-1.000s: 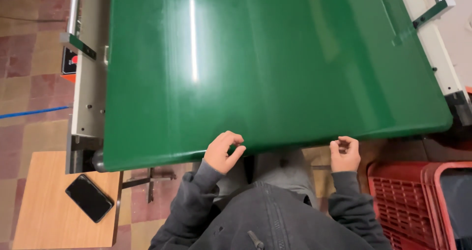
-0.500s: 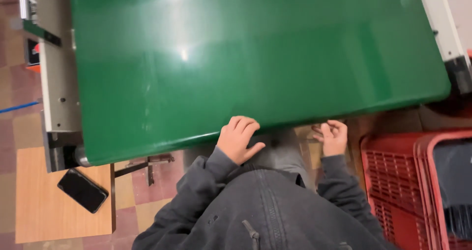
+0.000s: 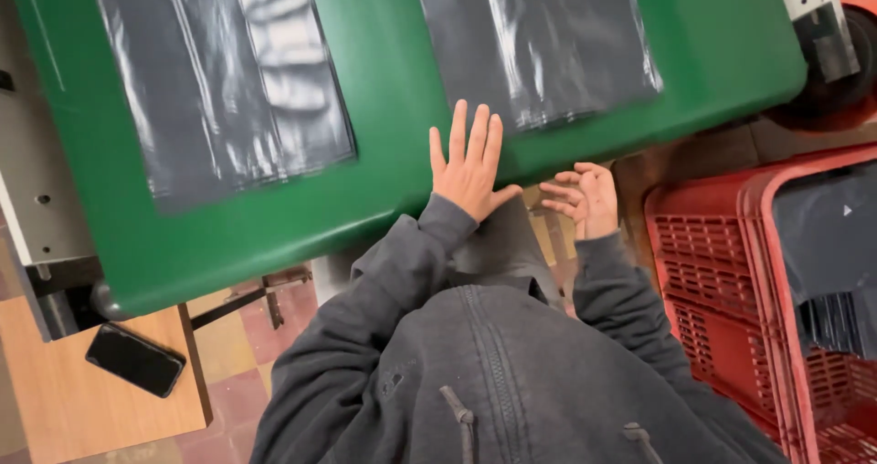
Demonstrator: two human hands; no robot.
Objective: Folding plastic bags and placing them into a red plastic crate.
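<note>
A green conveyor belt (image 3: 384,172) fills the upper part of the view. Two stacks of black plastic bags lie on it: one at the left (image 3: 219,80), one at the right (image 3: 539,44). My left hand (image 3: 469,163) lies flat and open on the belt's near edge, fingers spread, just below the right stack. My right hand (image 3: 580,197) hovers off the belt's edge, fingers loosely curled and apart, holding nothing. My grey hooded jacket fills the bottom of the view.
A red plastic crate (image 3: 722,290) with black bags in it stands at the right. A black phone (image 3: 135,360) lies on a wooden board (image 3: 82,409) at the lower left. The machine's grey frame (image 3: 32,208) runs along the left.
Two stacks of black bags have come into view on the belt. My left hand has opened flat onto the belt edge; my right hand has loosened its fingers.
</note>
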